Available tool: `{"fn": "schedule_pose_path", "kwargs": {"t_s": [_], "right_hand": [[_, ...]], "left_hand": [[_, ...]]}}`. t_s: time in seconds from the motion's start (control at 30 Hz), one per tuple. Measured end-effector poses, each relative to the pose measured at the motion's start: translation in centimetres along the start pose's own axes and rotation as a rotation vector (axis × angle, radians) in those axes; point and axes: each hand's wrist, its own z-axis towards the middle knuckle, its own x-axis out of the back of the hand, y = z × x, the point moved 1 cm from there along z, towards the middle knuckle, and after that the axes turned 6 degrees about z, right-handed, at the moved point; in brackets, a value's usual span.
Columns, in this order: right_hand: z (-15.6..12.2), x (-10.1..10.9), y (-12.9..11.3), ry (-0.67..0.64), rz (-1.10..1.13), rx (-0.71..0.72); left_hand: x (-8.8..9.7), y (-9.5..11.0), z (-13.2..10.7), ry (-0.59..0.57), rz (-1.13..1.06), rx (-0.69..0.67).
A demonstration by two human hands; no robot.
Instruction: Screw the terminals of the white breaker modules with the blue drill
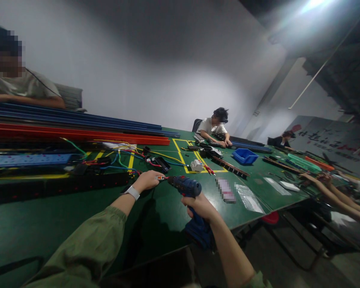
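My right hand [200, 206] is wrapped round the grip of a blue cordless drill [186, 187], which points left over the green table [78, 216]. My left hand [147, 179] is closed in a pinch at the drill's tip, holding a small orange-and-grey part [160, 177] against the bit. A white watch [132, 193] sits on my left wrist. Both sleeves are olive green. Just beyond my left hand lie a black rail [60, 185] and a tangle of red, blue, green and yellow wires [120, 160].
Long red and blue rails [78, 134] lie along the far left. A white breaker [196, 165], a blue bin [244, 156] and plastic bags [249, 198] sit further right. Three other people sit at the table; another person's forearms [333, 194] reach in at right.
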Motion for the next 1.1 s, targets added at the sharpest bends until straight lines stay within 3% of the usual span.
{"fn": "schedule_pose_path", "kwargs": {"t_s": [0.53,1.1], "right_hand": [[-0.06,0.04,0.09,-0.004,-0.002,0.027],[-0.36,0.04,-0.36,-0.004,-0.012,-0.004]], "left_hand": [[0.73,0.82,-0.73,0.023,-0.005,0.008],[-0.15,-0.11,0.12,0.013,0.003,-0.009]]}}
